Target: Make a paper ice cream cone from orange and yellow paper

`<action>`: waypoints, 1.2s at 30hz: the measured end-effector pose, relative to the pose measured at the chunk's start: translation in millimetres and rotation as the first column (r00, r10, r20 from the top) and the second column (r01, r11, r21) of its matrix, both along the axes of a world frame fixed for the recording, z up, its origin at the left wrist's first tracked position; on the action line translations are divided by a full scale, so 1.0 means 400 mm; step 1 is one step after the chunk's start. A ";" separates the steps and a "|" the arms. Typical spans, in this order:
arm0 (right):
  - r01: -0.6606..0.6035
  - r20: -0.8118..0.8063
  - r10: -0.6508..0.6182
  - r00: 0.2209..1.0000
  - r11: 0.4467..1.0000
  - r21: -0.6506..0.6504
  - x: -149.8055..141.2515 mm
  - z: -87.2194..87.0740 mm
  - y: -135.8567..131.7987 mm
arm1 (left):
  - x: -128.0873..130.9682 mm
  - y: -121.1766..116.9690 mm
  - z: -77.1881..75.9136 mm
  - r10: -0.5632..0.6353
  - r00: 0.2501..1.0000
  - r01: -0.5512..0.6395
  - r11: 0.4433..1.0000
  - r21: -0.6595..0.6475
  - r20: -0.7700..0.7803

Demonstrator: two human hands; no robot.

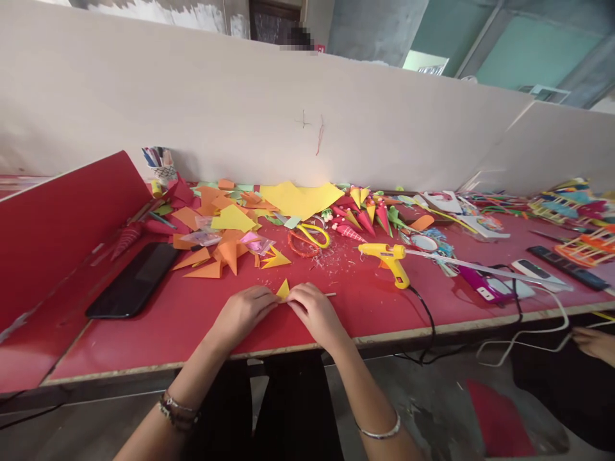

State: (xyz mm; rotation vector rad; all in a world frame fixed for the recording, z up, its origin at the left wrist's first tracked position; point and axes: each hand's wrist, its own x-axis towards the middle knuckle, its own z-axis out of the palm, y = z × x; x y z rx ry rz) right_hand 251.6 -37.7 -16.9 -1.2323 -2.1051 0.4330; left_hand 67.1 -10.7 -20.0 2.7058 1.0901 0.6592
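Note:
Between my two hands, near the table's front edge, a small yellow felt-like triangle (284, 289) is pinched at its lower edge. My left hand (247, 314) grips its left side with bent fingers. From the right, my right hand (314, 312) closes on the same piece, its fingertips almost meeting the left ones. A thin pale stick (329, 294) pokes out beyond the right fingers; whether they hold it is unclear. Just behind lie a folded yellow piece (275, 258) and scissors with yellow handles (314, 235).
A yellow glue gun (391, 261) lies to the right, its cord hanging over the edge. At left are a black phone (137, 282) and a red board (67, 237). Orange scraps (206, 256), red cones (365, 221) and a pen cup (163, 168) line the back. A co-worker's hand (596, 342) shows far right.

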 end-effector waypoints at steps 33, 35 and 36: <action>0.030 0.017 -0.031 0.999 0.998 0.046 0.000 0.000 -0.003 | 0.003 0.001 -0.001 0.000 0.999 0.000 1.000 0.010 -0.035; 0.026 0.009 -0.026 1.000 0.999 0.033 0.000 0.003 -0.004 | 0.002 -0.002 -0.002 -0.005 0.998 0.007 1.000 0.029 -0.068; 0.023 0.002 -0.024 1.000 0.999 0.026 0.000 0.004 -0.005 | 0.002 -0.004 -0.002 -0.005 0.997 0.008 0.999 0.038 -0.082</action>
